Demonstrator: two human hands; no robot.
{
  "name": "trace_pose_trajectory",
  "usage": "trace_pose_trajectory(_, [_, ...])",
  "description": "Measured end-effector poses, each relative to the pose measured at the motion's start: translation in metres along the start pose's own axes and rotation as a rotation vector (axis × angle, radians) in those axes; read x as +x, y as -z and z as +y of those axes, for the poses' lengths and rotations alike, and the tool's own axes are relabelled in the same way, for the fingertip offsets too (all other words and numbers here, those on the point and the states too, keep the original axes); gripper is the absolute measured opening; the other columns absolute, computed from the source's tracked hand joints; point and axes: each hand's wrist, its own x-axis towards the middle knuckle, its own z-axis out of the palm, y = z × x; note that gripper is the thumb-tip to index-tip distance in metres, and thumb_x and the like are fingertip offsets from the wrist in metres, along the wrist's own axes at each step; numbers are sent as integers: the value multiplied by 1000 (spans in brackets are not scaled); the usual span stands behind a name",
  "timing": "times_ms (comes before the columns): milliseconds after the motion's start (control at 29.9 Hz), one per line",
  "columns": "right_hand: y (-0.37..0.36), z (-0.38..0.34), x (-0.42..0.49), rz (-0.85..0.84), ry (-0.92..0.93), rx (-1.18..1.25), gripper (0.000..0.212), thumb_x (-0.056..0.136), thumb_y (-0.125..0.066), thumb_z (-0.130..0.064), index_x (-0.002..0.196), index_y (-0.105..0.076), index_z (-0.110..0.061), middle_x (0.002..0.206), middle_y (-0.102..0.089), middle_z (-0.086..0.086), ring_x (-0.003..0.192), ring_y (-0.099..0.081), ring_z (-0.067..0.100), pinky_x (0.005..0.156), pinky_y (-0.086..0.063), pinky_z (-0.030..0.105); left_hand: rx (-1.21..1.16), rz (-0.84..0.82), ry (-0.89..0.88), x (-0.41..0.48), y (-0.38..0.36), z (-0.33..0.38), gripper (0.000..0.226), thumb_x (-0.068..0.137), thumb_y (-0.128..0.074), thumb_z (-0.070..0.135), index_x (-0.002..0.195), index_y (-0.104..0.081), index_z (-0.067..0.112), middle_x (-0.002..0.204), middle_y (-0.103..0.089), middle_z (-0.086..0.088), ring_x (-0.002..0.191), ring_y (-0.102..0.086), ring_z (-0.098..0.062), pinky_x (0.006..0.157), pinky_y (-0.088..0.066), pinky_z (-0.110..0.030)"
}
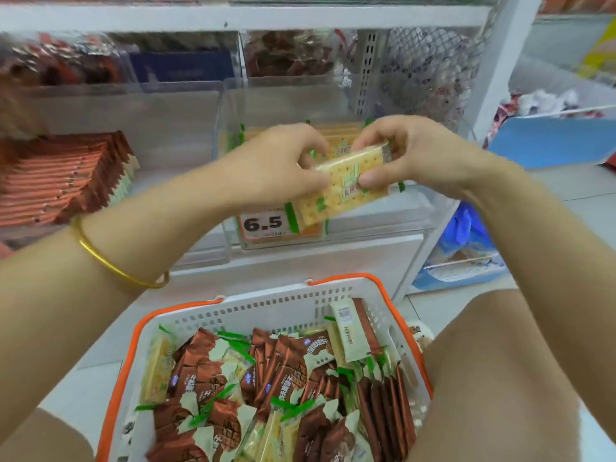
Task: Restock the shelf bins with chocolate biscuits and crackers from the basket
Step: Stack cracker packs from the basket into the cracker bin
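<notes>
Both my hands hold a small stack of cracker packs [346, 185], pale yellow with green ends, over the front of a clear shelf bin [383, 221]. My left hand [280, 165] grips the stack's left side and my right hand [406, 155] pinches its right end. More cracker packs [336, 136] lie inside that bin behind my hands. Below, a white basket with an orange rim [233, 311] holds several brown chocolate biscuit packs [283, 368] mixed with cracker packs [156, 371].
A clear bin at the left holds a row of brown biscuit packs [63, 181]. A price tag reading 6.5 [263, 225] hangs on the cracker bin's front. My knee [500, 361] is right of the basket. Blue bags [466, 241] lie on the floor at the right.
</notes>
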Motion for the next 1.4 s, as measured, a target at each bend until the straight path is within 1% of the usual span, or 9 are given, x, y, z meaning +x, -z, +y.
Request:
trace_pose_trajectory(100, [28,18,39,306,-68,78,30,73,-76,-1,84,-57,-20,84,-63,4,73,-65,15,58,-56,29,12,227,62,26,-3,-10,61,91,-60,34,142,-34,13,141,-42,-6,127,-43,-23,104,-35,-34])
trace_pose_trajectory(201, [39,54,82,441,-230,-104,33,71,-81,-5,91,-57,-16,103,-65,13,90,-67,29,75,-58,44,187,97,57,46,-27,-27,48,94,-51,36,131,-45,6,135,-45,-16,128,-42,-33,106,-35,-43])
trace_pose_trajectory(501, [27,105,160,276,-326,-581,52,77,-78,-19,122,-55,-6,128,-51,15,112,-53,32,88,-50,40,251,-132,58,64,-58,-50,42,98,-27,42,100,-56,11,115,-57,-13,111,-48,-32,96,-41,-45])
trace_pose_trajectory(836, [18,116,180,298,-334,-814,72,79,-76,-29,130,-35,0,136,-32,23,122,-41,44,98,-41,50,214,-129,24,62,-58,-51,29,99,-29,39,84,-46,21,104,-51,-7,112,-44,-30,100,-37,-45])
trace_pose_trajectory(969, [15,110,175,309,-370,-881,83,77,-77,-32,136,-29,-1,137,-32,21,126,-37,43,97,-41,53,173,-14,-1,57,-57,-48,33,98,-33,37,96,-57,14,109,-58,-6,110,-48,-28,96,-40,-44])
trace_pose_trajectory(1069, [16,88,164,398,-342,-945,59,84,-70,-13,131,-37,0,133,-38,22,122,-41,42,91,-44,53,118,305,-203,34,-50,-42,32,95,-40,28,114,-63,16,114,-63,0,110,-53,-23,94,-42,-39])
trace_pose_trajectory(1170, [3,37,125,501,-64,-795,19,85,-62,-7,102,-55,-10,104,-57,10,99,-58,32,80,-51,44,37,419,-413,-18,-45,-41,23,90,-47,16,102,-66,12,99,-66,2,95,-57,-20,82,-44,-33])
trace_pose_trajectory(1303, [-77,-28,26,138,222,-327,16,81,-68,-9,78,-54,-15,65,-55,-7,56,-59,9,52,-47,20,242,38,-370,-94,-75,-81,27,88,-39,26,86,-65,19,81,-66,5,78,-62,-18,61,-48,-29])
trace_pose_trajectory(1404, [-152,-15,-6,-386,111,-249,10,85,-66,-11,81,-57,-13,67,-64,2,47,-62,8,44,-45,15,476,-491,38,-118,-110,-130,24,93,-35,30,88,-55,18,97,-63,-1,94,-59,-24,69,-43,-32])
